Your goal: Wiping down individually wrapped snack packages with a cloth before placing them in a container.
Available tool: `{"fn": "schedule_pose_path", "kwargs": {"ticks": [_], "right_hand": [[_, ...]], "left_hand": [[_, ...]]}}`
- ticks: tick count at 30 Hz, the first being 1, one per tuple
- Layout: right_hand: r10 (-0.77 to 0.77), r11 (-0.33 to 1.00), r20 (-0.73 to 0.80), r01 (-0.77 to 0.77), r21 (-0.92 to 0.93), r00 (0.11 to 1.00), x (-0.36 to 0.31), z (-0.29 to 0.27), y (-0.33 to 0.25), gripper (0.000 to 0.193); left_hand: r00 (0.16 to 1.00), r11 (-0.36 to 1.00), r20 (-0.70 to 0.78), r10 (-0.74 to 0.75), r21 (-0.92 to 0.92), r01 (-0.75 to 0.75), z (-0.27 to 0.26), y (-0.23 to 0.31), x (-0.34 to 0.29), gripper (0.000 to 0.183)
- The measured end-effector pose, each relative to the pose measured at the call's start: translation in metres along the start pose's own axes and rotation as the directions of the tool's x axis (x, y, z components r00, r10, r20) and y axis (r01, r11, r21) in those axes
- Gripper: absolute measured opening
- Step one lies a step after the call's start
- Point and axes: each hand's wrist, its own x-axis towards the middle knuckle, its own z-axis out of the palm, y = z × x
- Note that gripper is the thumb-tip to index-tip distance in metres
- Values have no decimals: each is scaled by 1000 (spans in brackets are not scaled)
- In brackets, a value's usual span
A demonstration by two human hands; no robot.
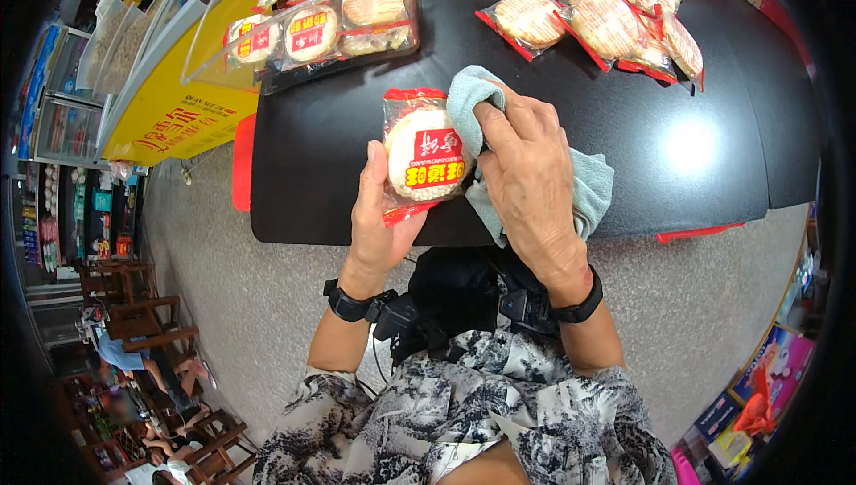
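My left hand (379,220) is closed round a packaged rice cracker (423,164), a pale round cracker in a clear wrapper with red ends and red and yellow print. It is held up near the table's front edge. A light blue-green cloth (584,189) is gripped in my right hand (528,177). One bunched end of that cloth (473,97) meets the upper right of the wrapper. The rest hangs below my right palm. My left fingers are partly hidden behind the packet.
The black table (357,142) bears a clear bin (406,35) of similar packets at the back left. A heap of wrapped crackers (606,26) lies at the back right. Left stands a yellow-sided case (187,115); chairs (147,316) and a person (125,356) are beyond.
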Motion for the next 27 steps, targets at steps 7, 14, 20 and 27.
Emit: {"fn": "schedule_pose_path", "kwargs": {"ticks": [7,14,20,27], "right_hand": [[-26,998,16,27,-58,1000,-6,1,3,36],[-79,980,-209,114,161,975,-3,-5,-1,33],[-368,911,-20,365,191,930,-15,9,-19,18],[-347,923,18,338,184,938,-21,5,-14,15]], "left_hand": [[998,983,-61,-6,-185,-6,2,6,4,56],[1000,976,3,7,-218,-6,10,4,5,62],[991,999,-120,-53,-17,51,-5,0,2,65],[998,999,-67,14,-31,-16,3,3,6,65]]}}
